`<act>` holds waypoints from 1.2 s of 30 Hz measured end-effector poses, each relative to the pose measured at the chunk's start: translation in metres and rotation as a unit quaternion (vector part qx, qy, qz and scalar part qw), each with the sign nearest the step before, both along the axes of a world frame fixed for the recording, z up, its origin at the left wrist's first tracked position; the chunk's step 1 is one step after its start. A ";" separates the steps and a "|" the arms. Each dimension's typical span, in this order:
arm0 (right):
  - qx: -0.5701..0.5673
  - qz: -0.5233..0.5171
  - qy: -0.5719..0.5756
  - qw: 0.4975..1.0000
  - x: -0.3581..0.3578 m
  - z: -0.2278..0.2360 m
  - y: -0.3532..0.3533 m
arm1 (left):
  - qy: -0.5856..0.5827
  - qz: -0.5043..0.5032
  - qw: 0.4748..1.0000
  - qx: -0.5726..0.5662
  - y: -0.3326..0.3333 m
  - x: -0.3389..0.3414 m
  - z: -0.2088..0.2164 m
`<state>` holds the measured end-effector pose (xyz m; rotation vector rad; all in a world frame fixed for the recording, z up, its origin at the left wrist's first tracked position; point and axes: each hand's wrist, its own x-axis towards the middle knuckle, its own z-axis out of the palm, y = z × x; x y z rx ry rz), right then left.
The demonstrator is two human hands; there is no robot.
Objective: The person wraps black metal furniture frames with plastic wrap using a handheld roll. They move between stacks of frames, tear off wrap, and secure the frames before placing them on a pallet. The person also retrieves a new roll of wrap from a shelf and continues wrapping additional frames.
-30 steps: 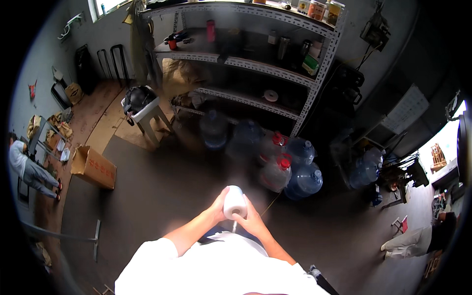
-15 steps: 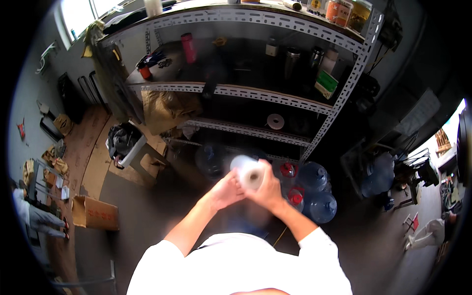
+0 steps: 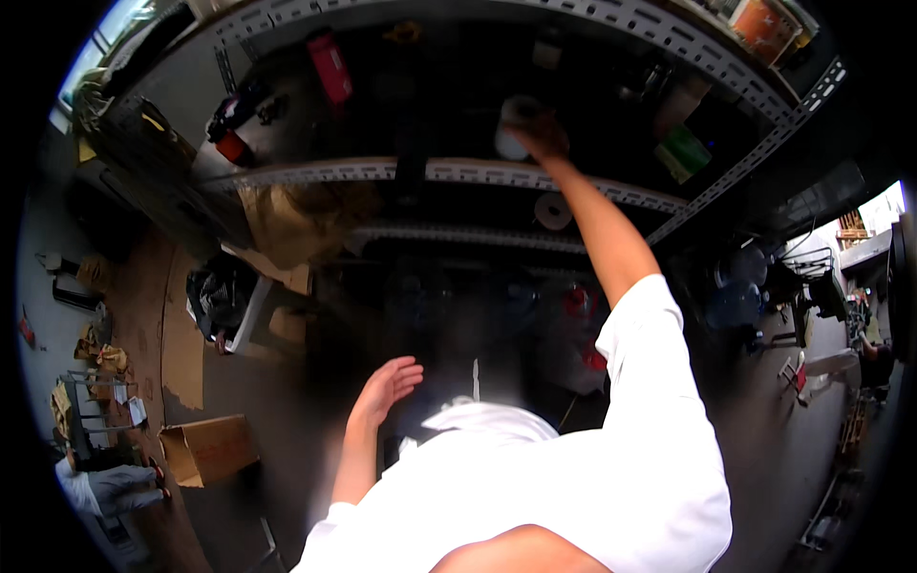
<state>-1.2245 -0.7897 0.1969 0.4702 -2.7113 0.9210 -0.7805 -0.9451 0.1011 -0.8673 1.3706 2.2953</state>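
At the middle board of the metal shelf rack point(image 3: 315, 174), my right hand point(image 3: 544, 136) is wrapped round a white roll point(image 3: 514, 124). My right arm stretches far forward over the board's front rim. Dim light and blur hide most of its fingers and whether the roll touches the board. My left hand point(image 3: 387, 387) hangs near my body with its fingers stretched out and nothing in it. Another white roll point(image 3: 552, 211) with a dark core hole lies on the lower board, below my right forearm.
The middle board also carries a pink bottle point(image 3: 330, 69), an orange-red container point(image 3: 230, 147) and a green box point(image 3: 682, 153). Large water jugs point(image 3: 578, 301) stand under the rack. An open cardboard box point(image 3: 212, 449) sits on the floor at left. A person point(image 3: 115, 487) is at far left.
Both hands held the white roll before my body. Since then my left hand has let go and drawn back left, and my right hand has carried the roll forward to the middle board.
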 end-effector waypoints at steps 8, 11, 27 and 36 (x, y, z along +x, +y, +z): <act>0.027 0.056 -0.060 0.996 0.080 0.022 0.027 | 0.127 -0.365 0.915 -0.115 -0.006 -0.027 0.021; -0.060 0.134 -0.336 0.930 0.217 0.003 0.053 | 0.190 -0.402 0.895 -0.033 -0.013 -0.027 0.030; -0.152 -0.185 -0.231 0.943 0.487 -0.050 0.087 | 0.077 -0.716 0.689 -0.084 0.061 -0.083 0.054; -0.351 -0.217 -0.437 0.800 0.593 -0.050 0.189 | 0.168 -0.779 0.600 0.063 0.183 -0.010 0.037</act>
